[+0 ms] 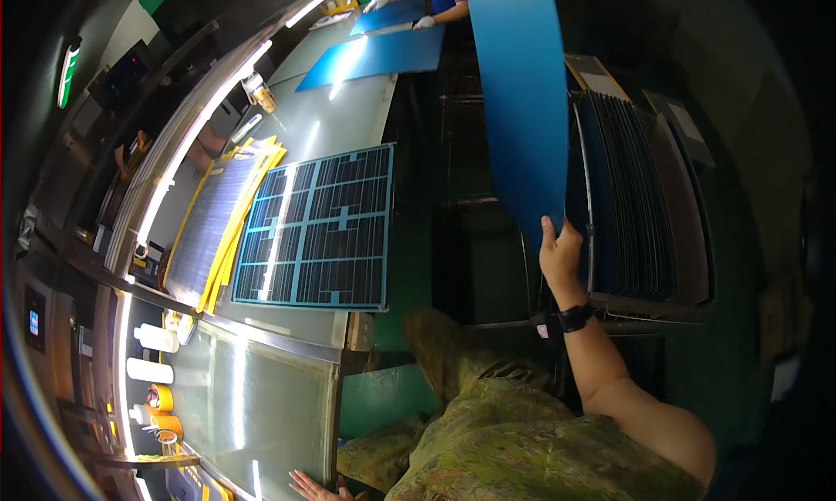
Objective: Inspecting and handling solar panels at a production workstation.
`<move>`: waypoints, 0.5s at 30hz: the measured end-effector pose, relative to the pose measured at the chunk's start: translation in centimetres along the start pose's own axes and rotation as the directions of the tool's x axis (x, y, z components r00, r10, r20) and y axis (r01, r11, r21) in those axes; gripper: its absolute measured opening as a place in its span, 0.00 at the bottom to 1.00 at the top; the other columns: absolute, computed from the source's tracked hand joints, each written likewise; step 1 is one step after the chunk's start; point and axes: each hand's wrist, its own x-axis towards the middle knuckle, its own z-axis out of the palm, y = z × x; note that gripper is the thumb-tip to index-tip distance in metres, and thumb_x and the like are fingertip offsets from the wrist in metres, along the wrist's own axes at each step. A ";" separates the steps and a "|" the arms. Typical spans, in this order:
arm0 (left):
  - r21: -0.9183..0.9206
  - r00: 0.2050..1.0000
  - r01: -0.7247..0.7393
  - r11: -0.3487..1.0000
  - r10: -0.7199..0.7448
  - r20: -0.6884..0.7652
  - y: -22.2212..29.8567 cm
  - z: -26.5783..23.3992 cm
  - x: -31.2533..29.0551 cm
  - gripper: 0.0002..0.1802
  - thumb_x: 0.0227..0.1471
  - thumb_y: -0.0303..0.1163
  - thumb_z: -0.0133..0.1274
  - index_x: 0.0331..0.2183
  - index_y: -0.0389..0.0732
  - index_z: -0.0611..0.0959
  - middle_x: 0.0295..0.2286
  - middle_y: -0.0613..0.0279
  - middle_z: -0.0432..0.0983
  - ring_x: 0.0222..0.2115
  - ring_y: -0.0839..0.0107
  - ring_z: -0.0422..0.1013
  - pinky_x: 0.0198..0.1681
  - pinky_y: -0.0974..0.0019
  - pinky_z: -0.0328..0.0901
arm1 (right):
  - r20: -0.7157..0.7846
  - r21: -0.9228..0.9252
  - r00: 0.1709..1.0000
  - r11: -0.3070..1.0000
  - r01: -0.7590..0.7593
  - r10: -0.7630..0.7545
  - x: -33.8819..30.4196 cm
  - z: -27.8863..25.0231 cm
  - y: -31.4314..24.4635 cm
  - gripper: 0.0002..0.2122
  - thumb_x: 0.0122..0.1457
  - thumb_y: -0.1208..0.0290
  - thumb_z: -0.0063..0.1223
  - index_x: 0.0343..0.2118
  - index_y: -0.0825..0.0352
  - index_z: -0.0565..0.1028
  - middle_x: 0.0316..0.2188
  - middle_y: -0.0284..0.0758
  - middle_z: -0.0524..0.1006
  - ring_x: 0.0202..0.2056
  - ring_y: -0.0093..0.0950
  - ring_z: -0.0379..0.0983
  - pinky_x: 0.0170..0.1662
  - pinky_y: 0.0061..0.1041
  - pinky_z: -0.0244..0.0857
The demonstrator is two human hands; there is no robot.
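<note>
My right hand (562,253) is closed on the lower end of a large blue sheet (522,100). The sheet stands up over the aisle to the right of the table, its top running out of the picture. At the lower edge, my left hand (315,486) lies with its fingers stretched out by the near table's edge, and nothing shows in it. On the table, left of the held sheet, rests a blue panel with dark printed rectangles (348,183). Beside it lies a stack of yellow-edged sheets (213,218).
A rack of upright dark panels (631,196) stands right of my right hand. Farther up the table (313,139), another blue sheet (383,58) lies before a co-worker's gloved hands (424,22). White bottles (157,337) and orange tape rolls (167,427) line the left side under bright tubes.
</note>
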 end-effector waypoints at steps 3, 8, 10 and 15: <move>0.269 0.974 -0.225 0.937 0.215 0.065 -2.1 -3.2 -3.0 0.54 0.39 0.42 0.61 0.59 0.34 0.49 0.60 0.43 0.41 0.61 0.44 0.37 0.62 0.49 0.37 | 0.098 -0.060 0.990 0.994 -0.093 0.098 -4.5 2.2 5.1 0.11 0.58 0.72 0.45 0.36 0.75 0.73 0.29 0.54 0.75 0.34 0.48 0.73 0.37 0.37 0.67; 0.176 0.951 -0.308 0.935 0.297 0.085 0.1 -4.2 -1.1 0.51 0.40 0.36 0.61 0.59 0.33 0.51 0.58 0.38 0.46 0.59 0.44 0.44 0.61 0.50 0.41 | 0.297 -0.348 0.897 0.912 -0.217 0.327 -9.3 6.6 12.6 0.15 0.57 0.70 0.47 0.38 0.80 0.73 0.31 0.56 0.75 0.36 0.49 0.73 0.40 0.37 0.67; 0.203 0.955 -0.294 0.934 0.276 0.112 0.0 -4.5 -0.6 0.51 0.40 0.36 0.61 0.59 0.33 0.51 0.58 0.38 0.47 0.59 0.44 0.44 0.61 0.50 0.41 | 0.322 -0.410 0.850 0.870 -0.272 0.417 -11.2 7.5 12.4 0.15 0.56 0.71 0.48 0.40 0.80 0.72 0.32 0.56 0.75 0.37 0.49 0.73 0.42 0.37 0.67; 0.238 0.947 -0.308 0.921 0.274 0.167 0.7 -5.6 0.1 0.51 0.39 0.36 0.61 0.59 0.34 0.51 0.58 0.39 0.47 0.59 0.44 0.44 0.61 0.50 0.41 | 0.343 -0.408 0.845 0.875 -0.259 0.410 -14.8 10.3 15.5 0.14 0.55 0.74 0.47 0.40 0.81 0.72 0.32 0.57 0.74 0.36 0.50 0.72 0.40 0.38 0.67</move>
